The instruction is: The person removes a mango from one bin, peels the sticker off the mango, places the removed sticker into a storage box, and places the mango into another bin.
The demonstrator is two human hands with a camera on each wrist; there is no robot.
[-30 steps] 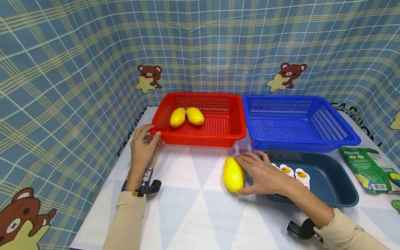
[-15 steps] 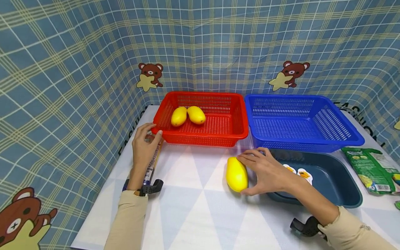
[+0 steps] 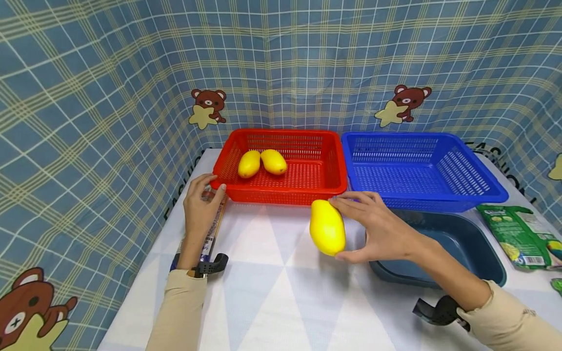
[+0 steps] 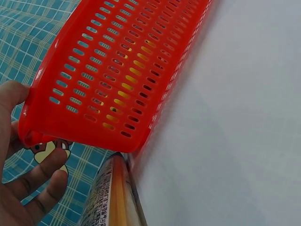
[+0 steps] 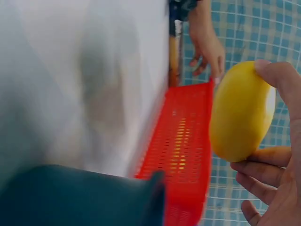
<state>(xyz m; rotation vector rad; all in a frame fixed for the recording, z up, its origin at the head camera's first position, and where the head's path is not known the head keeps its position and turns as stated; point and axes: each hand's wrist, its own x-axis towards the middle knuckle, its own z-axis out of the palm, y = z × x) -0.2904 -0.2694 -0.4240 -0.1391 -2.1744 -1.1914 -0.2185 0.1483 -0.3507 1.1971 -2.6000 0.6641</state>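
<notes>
My right hand (image 3: 379, 226) pinches a yellow mango (image 3: 327, 227) between thumb and fingertips, holding it above the white tabletop. In the right wrist view the mango (image 5: 242, 112) shows large, thumb at one end and fingers at the other. At the near left corner of the red basket (image 3: 281, 195), my left hand (image 3: 201, 204) grips the rim between thumb and fingers. The left wrist view shows the thumb (image 4: 14, 94) on the basket's rim, with some fingers behind or below it. Two more mangoes (image 3: 249, 164) lie inside the red basket, on its left side.
A blue basket (image 3: 421, 197) stands right of the red one. In front of it sits a dark teal tub (image 3: 456, 253), partly hidden by my right arm. A green packet (image 3: 518, 239) lies at the far right. Under my left wrist lies a long printed package (image 4: 110, 193).
The right hand has taken hold of the mango and lifted it off the table, slightly left and toward the red basket. My left hand stays at the basket's corner.
</notes>
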